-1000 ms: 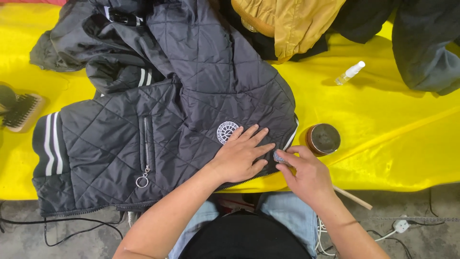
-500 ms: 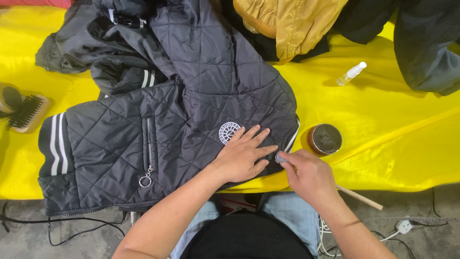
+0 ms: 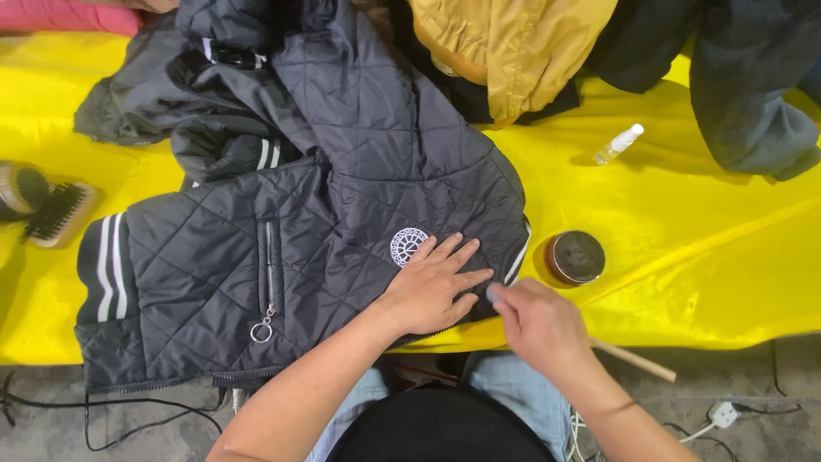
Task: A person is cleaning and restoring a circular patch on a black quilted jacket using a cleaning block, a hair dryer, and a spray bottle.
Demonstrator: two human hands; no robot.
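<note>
**Hands at jacket hem, work under way**

Black quilted jacket (image 3: 325,222) lies spread on yellow tabletop (image 3: 701,257), hem toward the person. L hand (image 3: 432,287) rests flat on it, fingers released and splayed, just beside the round white badge (image 3: 408,246). R hand (image 3: 539,325) is loosely clenched at the hem edge, pinching something small; can't tell what. A wooden stick (image 3: 633,361) pokes out behind it. Progress, judged: spot work at the hem looks mid-way, rest of jacket untouched.

Count: 1 black jacket, 1 mustard garment (image 3: 505,47), 1 dark garment (image 3: 735,77), 1 round tin (image 3: 575,257), 1 small spray bottle (image 3: 617,144), 2 brushes (image 3: 56,214).
</note>
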